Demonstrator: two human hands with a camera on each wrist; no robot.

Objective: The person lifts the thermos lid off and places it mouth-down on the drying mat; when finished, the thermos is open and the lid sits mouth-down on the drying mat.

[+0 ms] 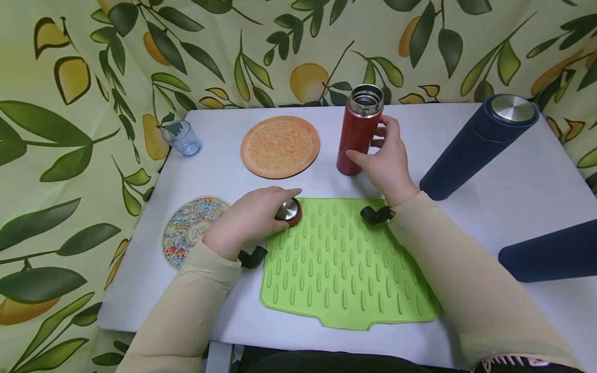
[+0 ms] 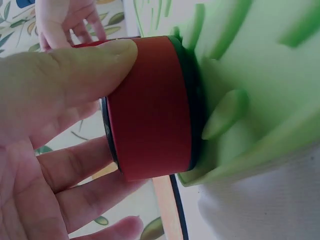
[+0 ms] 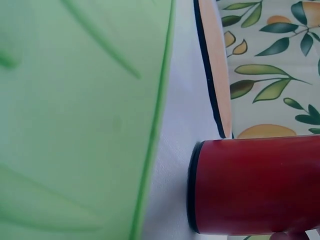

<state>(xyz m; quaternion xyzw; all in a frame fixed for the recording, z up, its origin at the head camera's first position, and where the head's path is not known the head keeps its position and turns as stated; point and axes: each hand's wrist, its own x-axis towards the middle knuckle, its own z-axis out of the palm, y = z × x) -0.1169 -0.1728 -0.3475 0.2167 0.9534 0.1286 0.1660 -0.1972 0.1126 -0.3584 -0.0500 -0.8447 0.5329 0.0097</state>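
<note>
A red thermos [image 1: 355,137] stands upright behind the green ridged mat [image 1: 336,264], its steel mouth uncovered. My right hand [image 1: 388,163] holds the thermos from the right, thumb across its front near the base and fingers behind. In the right wrist view only the lower part of the thermos [image 3: 255,185] shows, its dark base on the white table. The red lid with a steel top [image 1: 290,211] sits at the mat's far left corner. My left hand [image 1: 254,213] pinches this lid; up close, the thumb [image 2: 107,60] presses on its red side [image 2: 150,110].
An orange round mat [image 1: 280,147] lies at the back, a patterned round mat [image 1: 193,228] under my left forearm's side. A blue glass [image 1: 183,139] stands at the back left corner. Two dark blue bottles, one tall [image 1: 475,150] and one cut off [image 1: 555,251], stand at right.
</note>
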